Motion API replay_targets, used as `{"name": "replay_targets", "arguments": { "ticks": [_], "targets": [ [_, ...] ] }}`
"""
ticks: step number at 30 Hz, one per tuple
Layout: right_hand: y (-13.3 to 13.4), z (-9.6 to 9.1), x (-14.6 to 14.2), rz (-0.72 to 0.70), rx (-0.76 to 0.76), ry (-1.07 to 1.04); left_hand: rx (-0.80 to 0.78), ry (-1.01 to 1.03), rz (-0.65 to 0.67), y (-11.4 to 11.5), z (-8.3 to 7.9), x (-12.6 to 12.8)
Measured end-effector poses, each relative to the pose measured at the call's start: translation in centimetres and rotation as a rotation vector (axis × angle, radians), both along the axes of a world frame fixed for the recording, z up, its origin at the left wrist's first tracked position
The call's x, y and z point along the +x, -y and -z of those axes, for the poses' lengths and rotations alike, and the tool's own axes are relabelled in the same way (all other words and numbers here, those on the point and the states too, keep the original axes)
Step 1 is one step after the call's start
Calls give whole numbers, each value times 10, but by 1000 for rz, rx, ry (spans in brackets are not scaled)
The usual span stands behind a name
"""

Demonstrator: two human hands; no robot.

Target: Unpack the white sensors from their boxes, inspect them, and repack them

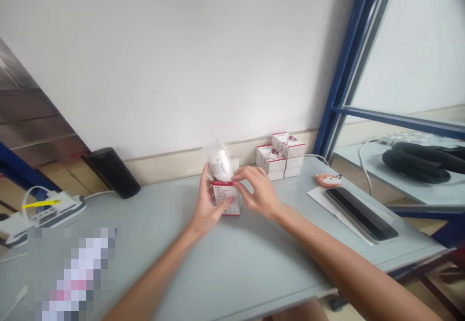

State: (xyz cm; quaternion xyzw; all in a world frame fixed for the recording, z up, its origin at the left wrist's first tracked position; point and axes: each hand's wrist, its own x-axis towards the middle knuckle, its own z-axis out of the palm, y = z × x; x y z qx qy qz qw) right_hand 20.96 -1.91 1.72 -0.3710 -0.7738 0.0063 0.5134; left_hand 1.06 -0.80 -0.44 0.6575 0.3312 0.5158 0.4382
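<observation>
A small white box with red trim and the word DETECTOR (221,195) stands in the middle of the table. My left hand (207,209) is wrapped around it from the left, thumb across its front. A white device in a clear plastic bag (222,163) sticks up at the box's open top, tilted, with a thin pointed end upward. My right hand (257,190) has its thumb and fingers pinched together at the box's top right corner. Its fingertips touch the box edge near the bag. The device's lower end is hidden by the box and my hands.
Several similar boxes (279,156) are stacked against the wall. A black cylinder (112,172) and a power strip (47,217) are at left. On the right lie a phone (361,213), white paper (337,214) and an orange object (328,180). A blurred patch covers the lower left.
</observation>
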Motion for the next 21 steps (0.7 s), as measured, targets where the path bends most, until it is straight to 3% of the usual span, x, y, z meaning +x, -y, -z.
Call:
{"name": "replay_targets", "arguments": {
  "ticks": [4, 10, 21],
  "targets": [
    [-4, 5, 0, 34, 54, 50, 39, -72, -40, 2, -4, -1],
    [-8, 9, -1, 79, 90, 105, 120, -163, -113, -2, 4, -1],
    [-3, 8, -1, 92, 170, 86, 242, -288, -134, -1, 3, -7]
  ]
}}
